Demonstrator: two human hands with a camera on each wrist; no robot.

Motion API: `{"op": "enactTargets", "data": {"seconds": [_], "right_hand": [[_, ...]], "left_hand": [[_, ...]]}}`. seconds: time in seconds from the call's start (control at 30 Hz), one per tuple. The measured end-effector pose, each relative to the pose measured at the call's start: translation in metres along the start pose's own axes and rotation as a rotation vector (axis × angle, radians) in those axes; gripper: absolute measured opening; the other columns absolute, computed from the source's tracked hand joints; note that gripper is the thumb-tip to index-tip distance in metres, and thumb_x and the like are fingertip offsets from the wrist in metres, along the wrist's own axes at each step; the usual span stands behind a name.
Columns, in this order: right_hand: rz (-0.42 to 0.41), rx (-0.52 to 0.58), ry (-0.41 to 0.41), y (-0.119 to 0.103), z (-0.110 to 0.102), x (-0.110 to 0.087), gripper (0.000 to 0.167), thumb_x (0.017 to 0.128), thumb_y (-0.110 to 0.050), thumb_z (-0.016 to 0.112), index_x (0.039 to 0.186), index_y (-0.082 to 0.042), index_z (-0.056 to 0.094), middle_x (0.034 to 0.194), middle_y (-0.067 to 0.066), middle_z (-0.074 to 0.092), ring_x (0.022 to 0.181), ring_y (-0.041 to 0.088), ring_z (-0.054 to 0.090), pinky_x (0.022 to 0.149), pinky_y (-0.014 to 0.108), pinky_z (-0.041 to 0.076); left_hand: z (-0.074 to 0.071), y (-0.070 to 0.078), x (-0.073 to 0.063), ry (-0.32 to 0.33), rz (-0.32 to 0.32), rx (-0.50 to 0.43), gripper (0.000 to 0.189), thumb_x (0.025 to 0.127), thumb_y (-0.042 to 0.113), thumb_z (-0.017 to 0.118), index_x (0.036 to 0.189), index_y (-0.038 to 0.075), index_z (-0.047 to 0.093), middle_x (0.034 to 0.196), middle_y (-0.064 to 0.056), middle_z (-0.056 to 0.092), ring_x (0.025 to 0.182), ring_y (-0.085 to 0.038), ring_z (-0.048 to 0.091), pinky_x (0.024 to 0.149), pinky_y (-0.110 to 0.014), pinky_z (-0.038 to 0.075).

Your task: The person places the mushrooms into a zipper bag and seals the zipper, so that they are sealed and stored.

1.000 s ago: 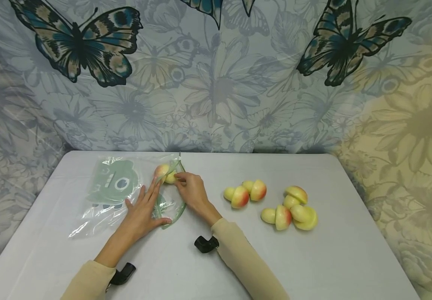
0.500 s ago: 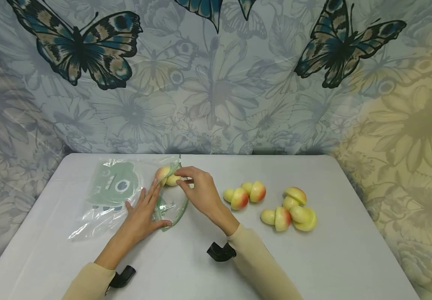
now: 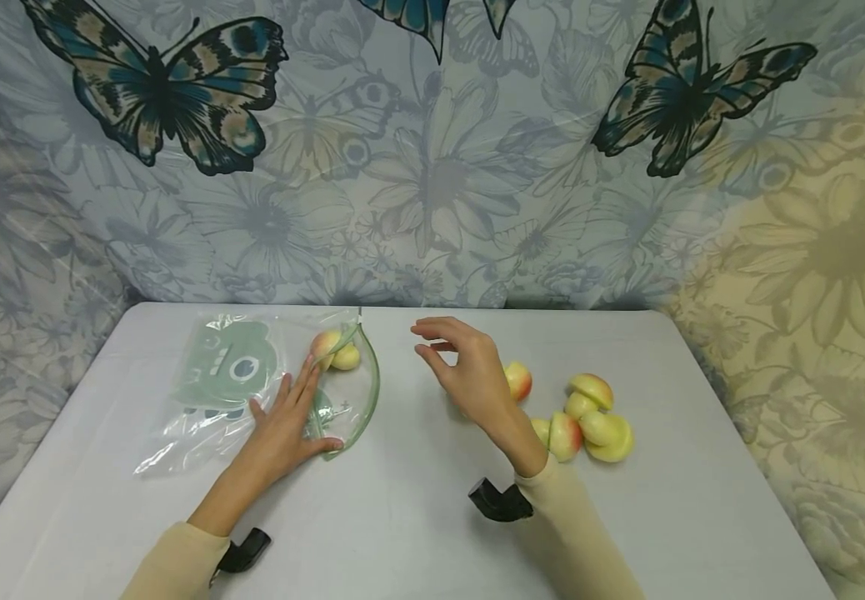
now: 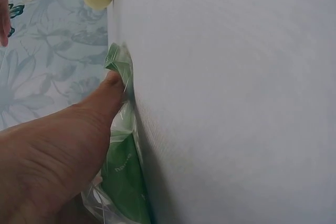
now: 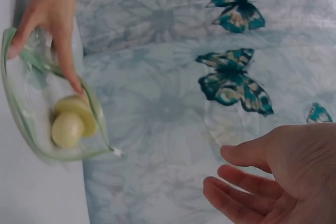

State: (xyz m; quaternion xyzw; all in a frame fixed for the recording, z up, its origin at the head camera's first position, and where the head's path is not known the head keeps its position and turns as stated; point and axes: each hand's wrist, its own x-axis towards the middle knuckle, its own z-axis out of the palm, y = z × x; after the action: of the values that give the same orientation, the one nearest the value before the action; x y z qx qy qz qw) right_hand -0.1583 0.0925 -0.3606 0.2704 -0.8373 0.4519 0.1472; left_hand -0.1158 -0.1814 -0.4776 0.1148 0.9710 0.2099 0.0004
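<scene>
My left hand rests with spread fingers on a clear zip bag, which has a green print and a green-edged mouth. In the left wrist view the thumb presses the bag's rim. Just inside the mouth lies a mushroom-shaped piece, yellow with a reddish cap; the right wrist view shows it whole. My right hand hovers to the right of the bag, thumb and fingers apart and holding nothing. It partly hides the nearest loose mushroom-shaped pieces.
Several more mushroom-shaped pieces lie in a loose group on the right of the white table. A butterfly-patterned cloth hangs behind the table's back edge. Black cameras sit at both wrists.
My right hand has drawn away from the bag's mouth and moved right toward the loose pieces, its fingers parting. The mushroom-shaped piece stays in the bag. My left hand has not moved.
</scene>
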Motion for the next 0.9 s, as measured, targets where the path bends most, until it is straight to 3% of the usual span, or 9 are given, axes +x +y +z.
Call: {"op": "enactTargets", "data": {"seconds": [0.63, 0.9], "right_hand": [[0.055, -0.181, -0.018, 0.032, -0.054, -0.030, 0.033, 0.083, 0.001, 0.076, 0.115, 0.000, 0.070, 0.120, 0.010, 0.067, 0.110, 0.025, 0.064, 0.086, 0.035, 0.055], [0.098, -0.261, -0.051, 0.040, -0.074, -0.047, 0.035, 0.081, 0.001, 0.077, 0.115, -0.001, 0.070, 0.122, 0.011, 0.066, 0.106, 0.028, 0.065, 0.083, 0.039, 0.056]], "left_hand": [[-0.001, 0.000, -0.001, 0.001, 0.004, -0.017, 0.120, 0.070, 0.050, 0.082, 0.157, 0.004, 0.014, 0.165, -0.009, 0.004, 0.142, -0.054, 0.015, 0.089, -0.088, 0.006], [0.000, 0.000, 0.000, -0.003, 0.002, -0.015, 0.120, 0.071, 0.050, 0.082, 0.157, 0.004, 0.013, 0.165, -0.009, 0.003, 0.142, -0.053, 0.015, 0.089, -0.088, 0.006]]}}
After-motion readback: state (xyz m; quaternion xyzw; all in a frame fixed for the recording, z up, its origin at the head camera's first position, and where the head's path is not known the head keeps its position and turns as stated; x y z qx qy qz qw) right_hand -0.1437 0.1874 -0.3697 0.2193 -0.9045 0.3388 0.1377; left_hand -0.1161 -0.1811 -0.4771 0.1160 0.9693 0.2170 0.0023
